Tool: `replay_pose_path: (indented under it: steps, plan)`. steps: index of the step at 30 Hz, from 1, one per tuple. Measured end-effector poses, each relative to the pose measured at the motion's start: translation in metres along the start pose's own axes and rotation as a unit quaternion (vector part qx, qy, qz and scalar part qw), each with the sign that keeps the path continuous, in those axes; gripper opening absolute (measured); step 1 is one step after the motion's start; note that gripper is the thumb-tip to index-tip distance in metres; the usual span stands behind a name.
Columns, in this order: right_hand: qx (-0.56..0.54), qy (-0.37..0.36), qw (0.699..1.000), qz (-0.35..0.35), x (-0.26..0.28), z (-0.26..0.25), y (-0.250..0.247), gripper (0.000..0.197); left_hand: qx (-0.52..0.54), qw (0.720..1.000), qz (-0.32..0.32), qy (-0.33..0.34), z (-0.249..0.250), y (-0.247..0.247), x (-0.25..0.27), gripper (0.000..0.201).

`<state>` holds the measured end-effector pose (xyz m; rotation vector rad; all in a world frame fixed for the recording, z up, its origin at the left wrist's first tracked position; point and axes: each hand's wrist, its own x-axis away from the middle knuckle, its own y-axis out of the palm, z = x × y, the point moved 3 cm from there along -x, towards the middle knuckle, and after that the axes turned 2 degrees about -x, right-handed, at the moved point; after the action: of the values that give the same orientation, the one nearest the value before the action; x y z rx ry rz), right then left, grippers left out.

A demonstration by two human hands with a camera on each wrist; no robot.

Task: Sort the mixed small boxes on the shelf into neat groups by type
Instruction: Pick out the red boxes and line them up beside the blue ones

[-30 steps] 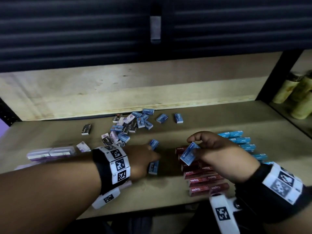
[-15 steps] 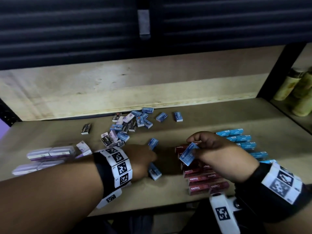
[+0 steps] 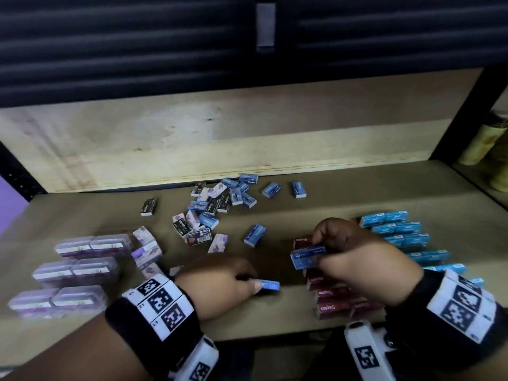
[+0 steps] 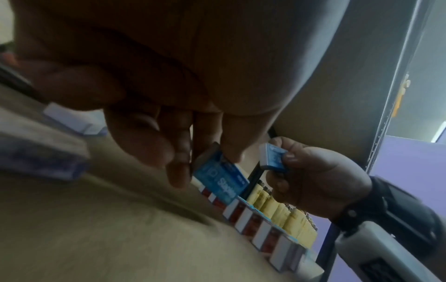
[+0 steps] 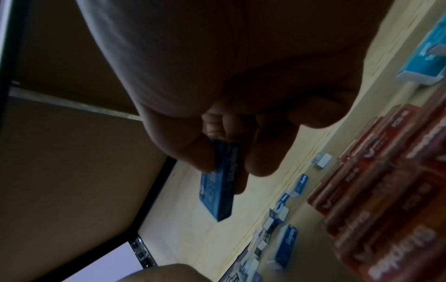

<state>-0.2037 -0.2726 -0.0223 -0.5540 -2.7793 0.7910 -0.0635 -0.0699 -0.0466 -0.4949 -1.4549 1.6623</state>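
Observation:
My left hand pinches a small blue staple box just above the shelf's front; the left wrist view shows fingers and thumb gripping that blue box. My right hand holds another blue box over the red box rows, and the right wrist view has the same held box between thumb and fingers. Light blue boxes are lined up at the right. Clear purple cases are grouped at the left. A mixed pile of blue, black and purple boxes lies behind.
A lone blue box lies between the pile and my hands, and a black box sits apart at the left. Yellow containers stand beyond the dark shelf post at right. The wooden back panel closes the shelf.
My left hand has drawn back toward the front edge and lifted the blue box it was touching. The right hand has turned its blue box flatter over the red rows.

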Motion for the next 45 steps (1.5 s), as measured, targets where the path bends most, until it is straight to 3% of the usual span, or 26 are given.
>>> replay_pose_path:
  steps: [3, 7, 14, 17, 20, 30, 37, 45]
  plan:
    - [0.041, -0.016, 0.999, -0.009, 0.003, -0.004, 0.005, 0.04, 0.058, 0.998, -0.007, -0.023, -0.006, 0.012, 0.007, 0.024]
    - [0.087, -0.038, 0.995, -0.01, 0.008, -0.01, 0.01, 0.034, 0.117, 0.992, -0.009, -0.039, -0.015, 0.018, 0.01, 0.017]
    - [0.184, -0.049, 0.981, -0.035, 0.013, -0.016, 0.017, 0.023, 0.09, 0.995, 0.015, -0.036, -0.021, 0.021, 0.014, 0.023]
    - [0.204, -0.072, 0.976, -0.013, 0.011, -0.019, 0.019, 0.023, 0.088, 0.995, 0.019, -0.044, -0.021, 0.025, 0.018, 0.023]
    - [0.244, -0.052, 0.968, -0.034, 0.013, -0.019, 0.022, 0.027, 0.071, 0.996, 0.019, -0.04, -0.019, 0.026, 0.023, 0.022]
    - [0.454, -0.048, 0.889, -0.031, 0.013, -0.03, 0.04, 0.026, 0.006, 1.0, 0.006, -0.028, -0.017, 0.023, 0.032, 0.027]
    - [0.468, -0.077, 0.876, -0.088, 0.006, -0.024, 0.06, 0.019, -0.007, 1.0, 0.018, -0.015, -0.018, 0.021, 0.031, 0.026]
    - [0.471, -0.069, 0.874, -0.101, 0.008, -0.02, 0.065, 0.015, -0.008, 1.0, 0.023, -0.009, -0.018, 0.025, 0.028, 0.03]
